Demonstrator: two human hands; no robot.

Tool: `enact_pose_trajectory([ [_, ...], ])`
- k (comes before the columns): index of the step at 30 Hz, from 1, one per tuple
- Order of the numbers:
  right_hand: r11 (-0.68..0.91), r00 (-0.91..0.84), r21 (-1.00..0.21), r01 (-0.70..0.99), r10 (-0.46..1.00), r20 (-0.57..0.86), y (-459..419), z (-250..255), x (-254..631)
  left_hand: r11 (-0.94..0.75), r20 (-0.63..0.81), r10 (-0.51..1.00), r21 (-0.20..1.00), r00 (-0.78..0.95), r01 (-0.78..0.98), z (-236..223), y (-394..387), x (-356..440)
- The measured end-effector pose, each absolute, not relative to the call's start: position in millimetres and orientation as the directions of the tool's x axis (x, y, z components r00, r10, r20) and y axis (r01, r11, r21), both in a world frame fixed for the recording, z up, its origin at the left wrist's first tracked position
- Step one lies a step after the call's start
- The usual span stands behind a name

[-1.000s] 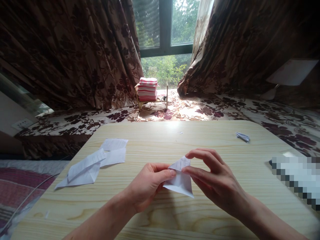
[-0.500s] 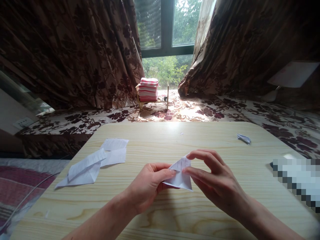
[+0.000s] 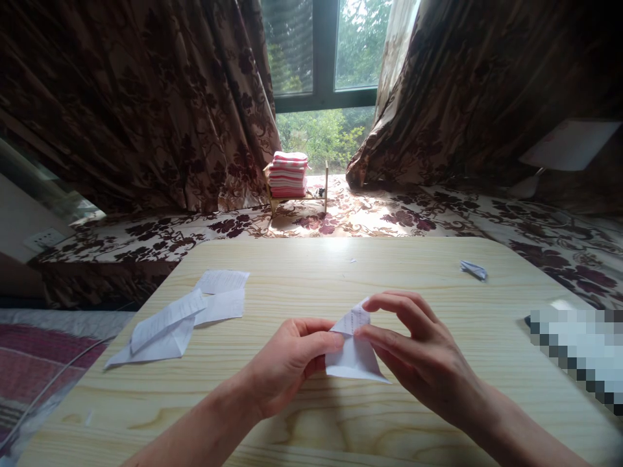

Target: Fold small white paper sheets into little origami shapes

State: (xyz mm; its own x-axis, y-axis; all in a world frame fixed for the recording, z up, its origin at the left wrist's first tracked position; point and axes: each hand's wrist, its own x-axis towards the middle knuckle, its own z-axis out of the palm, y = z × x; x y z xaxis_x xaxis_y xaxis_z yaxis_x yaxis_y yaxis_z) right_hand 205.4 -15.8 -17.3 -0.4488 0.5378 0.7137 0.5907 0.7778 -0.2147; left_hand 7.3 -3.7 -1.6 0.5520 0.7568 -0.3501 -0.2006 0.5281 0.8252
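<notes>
Between my two hands, above the table [image 3: 272, 415], is a small folded piece of white paper [image 3: 354, 357] with faint print on its upper flap. My left hand [image 3: 296, 353] pinches its left edge, thumb on top and fingers beneath. My right hand [image 3: 413, 340] grips the right side of the flap between thumb and fingertips, the index finger bent over the top corner. The paper's lower part hangs toward me, widening to a pointed right corner. My right fingers partly hide its right edge.
Several loose printed sheets [image 3: 165, 327] overlap at the table's left. A small folded paper piece [image 3: 474, 270] lies at the back right. A blurred-out object [image 3: 579, 350] rests near the right edge. Behind, on the floral cloth, a small rack [image 3: 298, 198] carries stacked striped cloths [image 3: 288, 175].
The lower part of the paper has spread open and dropped toward me, with its bottom corner now further right and lower. Both hands stay nearly in place.
</notes>
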Motion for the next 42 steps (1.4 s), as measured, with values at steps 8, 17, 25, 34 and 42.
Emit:
enact_pose_trajectory([
  [8,0.78,-0.448,-0.193,0.595,0.521,0.727,-16.0,-16.2,204.8,0.544,-0.354,0.757,0.807,0.549,-0.23,0.5,-3.5,8.8],
  [17,0.801,-0.504,-0.111,0.588,0.47,0.725,-16.6,-17.6,206.1,0.555,-0.352,0.752,0.793,0.557,-0.249,-2.1,-3.7,8.0],
  [25,0.817,-0.551,-0.043,0.575,0.425,0.719,-18.7,-18.3,206.8,0.557,-0.37,0.757,0.796,0.538,-0.237,-5.8,-4.6,8.4],
  [34,0.804,-0.511,-0.088,0.589,0.455,0.73,-18.0,-16.8,204.7,0.495,-0.321,0.794,0.834,0.517,-0.243,-4.0,-6.0,9.1],
  [42,0.667,-0.257,-0.428,0.611,0.678,0.689,-13.7,-21.4,204.1,0.054,-0.075,0.941,0.996,0.329,0.071,-3.8,-8.2,10.1],
])
